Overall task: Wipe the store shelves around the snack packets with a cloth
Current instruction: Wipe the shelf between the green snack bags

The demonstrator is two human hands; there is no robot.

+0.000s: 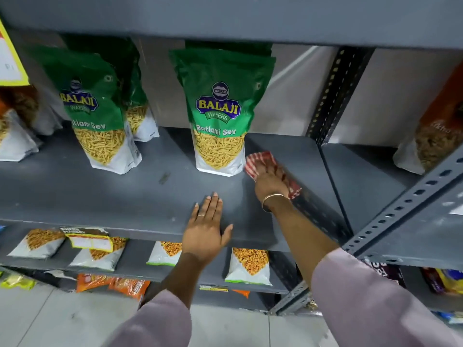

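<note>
A grey metal shelf [105, 196] carries green Balaji Ratlami Sev packets: one upright at the centre [220, 116], another to its left [97, 116]. My right hand [269, 182] presses a red-and-white striped cloth [260, 160] flat on the shelf, just right of the centre packet's base. The cloth pokes out beyond the fingers and beside the wrist. My left hand [206, 231] lies flat on the shelf's front edge with fingers spread, holding nothing.
A perforated grey upright [335, 96] divides this bay from the right one, where an orange packet [436, 131] stands. A lower shelf [140, 261] holds lying snack packets [248, 266]. A yellow price tag [11, 58] hangs top left. Tiled floor is below.
</note>
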